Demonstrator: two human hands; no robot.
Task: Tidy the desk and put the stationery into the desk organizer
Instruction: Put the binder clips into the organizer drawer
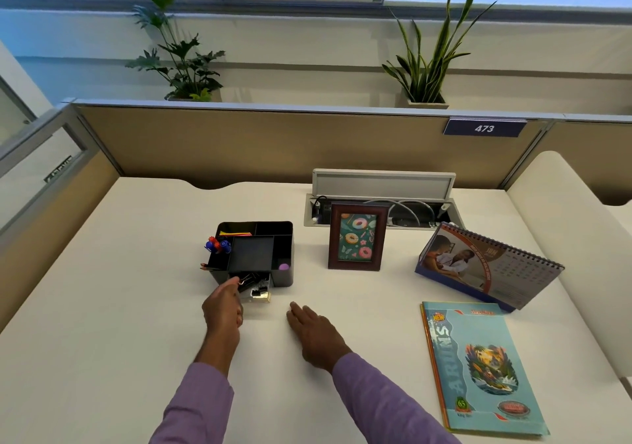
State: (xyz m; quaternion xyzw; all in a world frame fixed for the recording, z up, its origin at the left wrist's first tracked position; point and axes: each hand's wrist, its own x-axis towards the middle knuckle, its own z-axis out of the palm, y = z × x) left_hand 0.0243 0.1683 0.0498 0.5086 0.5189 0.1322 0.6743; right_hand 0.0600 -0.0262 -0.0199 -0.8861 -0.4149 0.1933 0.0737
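Note:
A black desk organizer (285,238) stands left of the desk's middle. Pens with blue and red caps (217,245) stick up in its left compartment, coloured sticky notes (236,230) lie at the back, and a purple eraser (284,266) sits in the right slot. Its small front drawer (261,295) is pulled out and holds black binder clips. My left hand (222,307) reaches to the drawer and pinches a binder clip (247,278) over it. My right hand (313,332) rests flat on the desk (102,307), fingers straight, just right of the drawer.
A framed doughnut picture (357,236) stands right of the organizer. A spiral desk calendar (485,265) and a blue exercise book (478,365) lie to the right. An open cable hatch (379,204) sits by the partition wall behind.

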